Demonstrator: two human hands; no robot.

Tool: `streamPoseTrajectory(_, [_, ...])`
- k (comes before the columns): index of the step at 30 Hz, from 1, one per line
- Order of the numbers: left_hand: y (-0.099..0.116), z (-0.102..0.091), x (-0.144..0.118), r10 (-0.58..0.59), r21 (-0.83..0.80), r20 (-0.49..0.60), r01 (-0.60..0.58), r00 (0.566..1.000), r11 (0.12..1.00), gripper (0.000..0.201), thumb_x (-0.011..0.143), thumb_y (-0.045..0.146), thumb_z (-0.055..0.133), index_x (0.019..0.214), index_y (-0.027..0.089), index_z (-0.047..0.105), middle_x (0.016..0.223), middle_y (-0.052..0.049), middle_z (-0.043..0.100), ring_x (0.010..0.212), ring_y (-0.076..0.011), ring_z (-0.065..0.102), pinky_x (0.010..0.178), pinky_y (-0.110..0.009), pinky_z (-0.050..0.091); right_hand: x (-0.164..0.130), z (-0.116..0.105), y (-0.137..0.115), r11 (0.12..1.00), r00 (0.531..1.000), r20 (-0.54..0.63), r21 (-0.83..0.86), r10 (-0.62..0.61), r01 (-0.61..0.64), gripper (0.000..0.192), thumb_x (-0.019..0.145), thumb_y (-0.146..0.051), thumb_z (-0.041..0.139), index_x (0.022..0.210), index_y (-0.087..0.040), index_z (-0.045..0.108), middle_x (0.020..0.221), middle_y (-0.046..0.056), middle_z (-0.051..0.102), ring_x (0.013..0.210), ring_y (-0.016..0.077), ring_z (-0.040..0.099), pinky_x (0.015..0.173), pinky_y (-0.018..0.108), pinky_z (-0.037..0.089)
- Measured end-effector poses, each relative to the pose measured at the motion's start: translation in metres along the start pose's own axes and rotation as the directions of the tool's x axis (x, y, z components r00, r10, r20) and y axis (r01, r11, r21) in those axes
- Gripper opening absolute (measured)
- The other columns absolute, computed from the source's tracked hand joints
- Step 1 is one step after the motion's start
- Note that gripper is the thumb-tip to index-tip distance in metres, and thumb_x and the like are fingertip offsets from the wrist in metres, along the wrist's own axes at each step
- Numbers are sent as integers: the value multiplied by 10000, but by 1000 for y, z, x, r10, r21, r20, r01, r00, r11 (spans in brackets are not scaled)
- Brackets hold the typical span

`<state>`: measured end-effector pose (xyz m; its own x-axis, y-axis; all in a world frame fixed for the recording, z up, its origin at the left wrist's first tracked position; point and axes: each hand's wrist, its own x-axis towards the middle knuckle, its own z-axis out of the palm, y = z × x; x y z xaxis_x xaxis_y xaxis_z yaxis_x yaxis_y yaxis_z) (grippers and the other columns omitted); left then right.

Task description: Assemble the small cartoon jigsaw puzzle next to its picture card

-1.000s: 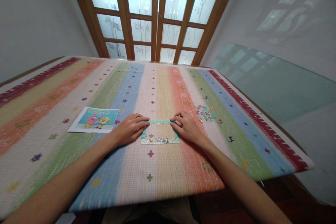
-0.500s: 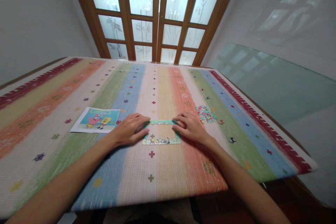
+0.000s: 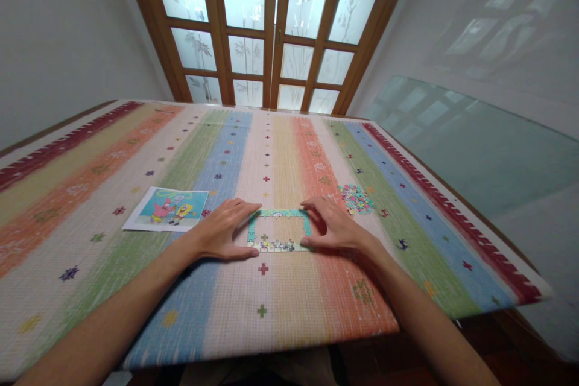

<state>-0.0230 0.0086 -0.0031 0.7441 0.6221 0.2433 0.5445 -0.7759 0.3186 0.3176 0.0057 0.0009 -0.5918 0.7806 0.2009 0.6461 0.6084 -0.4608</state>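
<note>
A jigsaw puzzle frame [image 3: 278,246], only its border assembled, lies on the striped cloth in front of me. My left hand [image 3: 221,230] rests flat against its left edge, fingers spread, index at the top left corner and thumb at the bottom left. My right hand [image 3: 335,226] presses against the right edge, fingers at the top right corner, thumb at the bottom right. Neither hand holds a piece.
A cartoon reference picture [image 3: 168,208] lies left of my left hand. A heap of loose puzzle pieces [image 3: 356,198] sits to the right of my right hand. The striped tablecloth [image 3: 113,163] covers the table; a glass surface [image 3: 474,145] lies to the right, and wooden glazed doors [image 3: 271,30] stand behind.
Both hands have slid down along the frame's sides; the thumbs now reach its bottom corners. The frame looks squarer. The view has shifted slightly.
</note>
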Motion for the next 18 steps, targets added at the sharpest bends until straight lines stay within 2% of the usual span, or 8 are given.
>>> streamPoseTrajectory(3, [-1, 1, -1, 7, 6, -5, -7, 1000, 1000, 841, 818, 589, 732, 1482, 175, 423, 1384, -172, 600, 1213, -350, 570, 1068, -500, 442, -4, -2, 4, 999, 999, 50, 43, -7, 5, 891, 647, -496, 883, 1410, -208, 524, 1354, 167, 602, 1233, 366, 568, 1048, 537, 463])
streamPoseTrajectory(6, [-2, 2, -2, -4, 11, -7, 4, 1000, 1000, 830, 834, 581, 726, 1478, 171, 402, 1387, -175, 589, 1219, -343, 564, 1075, -484, 441, -5, 0, 7, 998, 998, 64, 59, -21, 17, 922, 636, -468, 886, 1429, -194, 505, 1383, 179, 582, 1255, 368, 557, 1067, 542, 450])
streamPoseTrajectory(11, [-4, 4, -2, -27, 19, -14, 27, 1000, 999, 790, 872, 556, 693, 1484, 164, 384, 1374, -171, 590, 1211, -337, 564, 1072, -473, 444, -3, 3, 3, 998, 1000, 20, 56, 10, -12, 909, 687, -389, 850, 1487, -217, 455, 1307, 150, 626, 1204, 345, 580, 1043, 529, 464])
streamPoseTrajectory(14, [-6, 5, -2, -42, 31, -22, 42, 999, 999, 777, 888, 552, 674, 1491, 160, 378, 1364, -170, 594, 1205, -336, 568, 1066, -473, 447, -3, 1, 2, 999, 1000, 15, 47, 12, -12, 901, 714, -415, 846, 1498, -220, 445, 1314, 150, 630, 1210, 350, 574, 1053, 544, 457])
streamPoseTrajectory(16, [-7, 5, -2, -47, 40, -25, 49, 999, 998, 772, 896, 555, 663, 1497, 167, 374, 1373, -169, 592, 1219, -341, 562, 1070, -481, 443, -3, -1, 3, 999, 1000, 10, 49, -6, 6, 814, 738, -437, 839, 1450, -226, 505, 1333, 149, 624, 1224, 353, 567, 1067, 548, 449])
streamPoseTrajectory(18, [-7, 4, -3, -50, 43, -22, 51, 998, 998, 771, 898, 563, 657, 1496, 164, 380, 1377, -172, 591, 1225, -346, 559, 1073, -490, 440, -3, -3, 5, 998, 999, 1, 57, -38, 38, 638, 797, -431, 801, 1366, -240, 585, 1318, 136, 630, 1216, 338, 571, 1072, 539, 448])
